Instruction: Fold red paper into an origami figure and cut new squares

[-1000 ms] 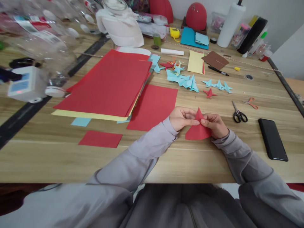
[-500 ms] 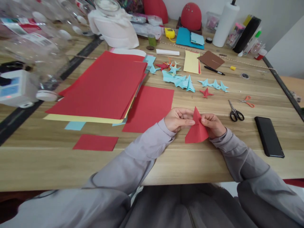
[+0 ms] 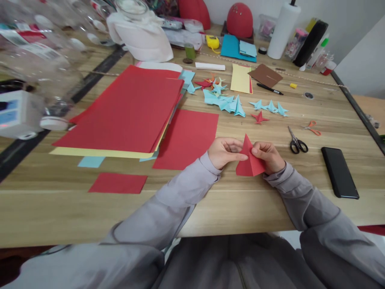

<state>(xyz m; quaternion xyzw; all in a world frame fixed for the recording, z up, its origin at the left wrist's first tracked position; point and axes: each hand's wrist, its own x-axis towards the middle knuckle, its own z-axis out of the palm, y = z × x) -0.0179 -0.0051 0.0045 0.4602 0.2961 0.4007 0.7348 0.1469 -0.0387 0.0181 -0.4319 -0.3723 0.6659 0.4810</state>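
A folded red paper (image 3: 250,165) with a pointed top is held up just above the table near its front edge. My left hand (image 3: 225,153) pinches its left side, thumb across the front. On the right side my right hand (image 3: 268,157) grips it between thumb and fingers. Behind the hands lie a small red paper figure (image 3: 259,117), a row of light blue folded figures (image 3: 271,106) and a pile of more blue ones (image 3: 224,101). A red sheet (image 3: 188,138) rests flat to the left of my left hand.
Large red sheets (image 3: 126,108) are stacked at left, with a small red piece (image 3: 118,183) in front. Black scissors (image 3: 297,143), orange scissors (image 3: 312,127) and a phone (image 3: 340,172) lie at right. Plastic bottles (image 3: 45,60) crowd the back left.
The red paper has turned slightly in my hands, and its lower edge sits a little higher. My right thumb has shifted slightly left over it. The view has shifted a little.
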